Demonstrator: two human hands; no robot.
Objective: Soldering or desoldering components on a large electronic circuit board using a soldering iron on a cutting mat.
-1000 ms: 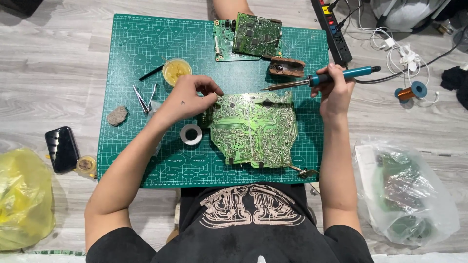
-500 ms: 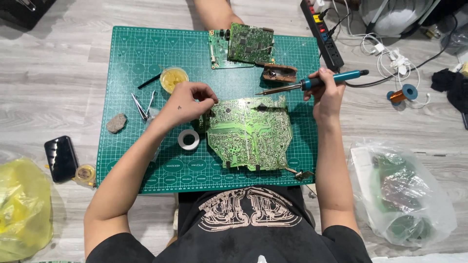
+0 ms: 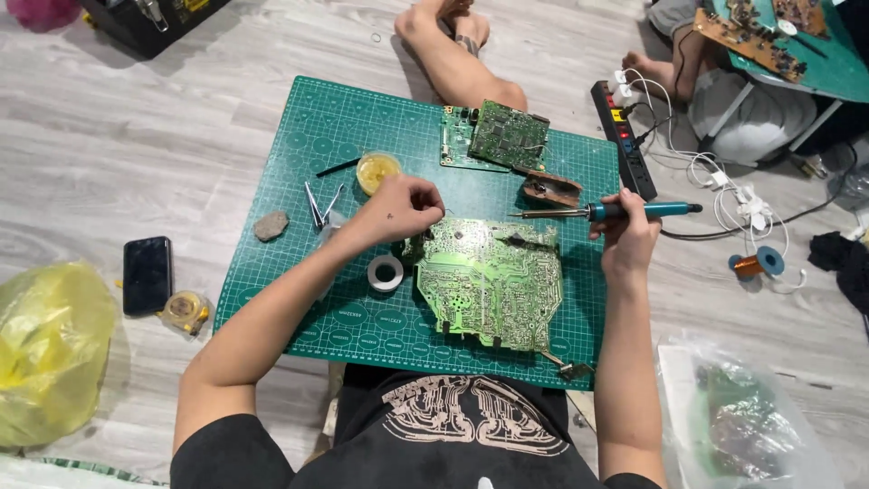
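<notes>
A large green circuit board (image 3: 493,285) lies solder side up on the green cutting mat (image 3: 299,136). My left hand (image 3: 403,208) rests at the board's upper left corner, fingers curled and pinched on what looks like a thin solder wire (image 3: 444,215). My right hand (image 3: 627,237) grips a teal-handled soldering iron (image 3: 638,210), held level. The iron's tip (image 3: 516,215) hovers just over the board's top edge.
On the mat are a grey tape ring (image 3: 386,272), a yellow flux tin (image 3: 377,170), tweezers (image 3: 317,206), two smaller boards (image 3: 498,136) and a brown holder (image 3: 550,188). A phone (image 3: 147,274), a yellow bag (image 3: 45,344), a power strip (image 3: 625,136) and another person's leg (image 3: 453,54) surround it.
The view has drifted, so the mat sits lower and more of the floor beyond shows. Both hands keep about the same places at the board's top edge.
</notes>
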